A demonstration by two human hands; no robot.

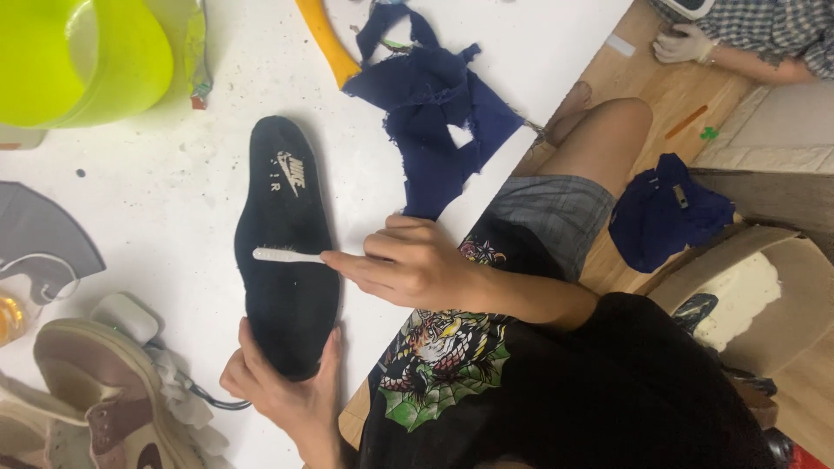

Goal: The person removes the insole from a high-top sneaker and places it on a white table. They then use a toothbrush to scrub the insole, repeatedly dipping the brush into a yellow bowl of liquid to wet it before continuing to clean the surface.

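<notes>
A black shoe insole with a white printed mark lies lengthwise on the white table. My left hand grips its near end, fingers curled around both edges. My right hand holds a small white brush, and the brush head rests across the middle of the insole.
A torn dark blue cloth lies past the insole beside a yellow handle. A lime green basin stands at the far left. A tan and brown sneaker sits near left. Another person's gloved hand is at the top right.
</notes>
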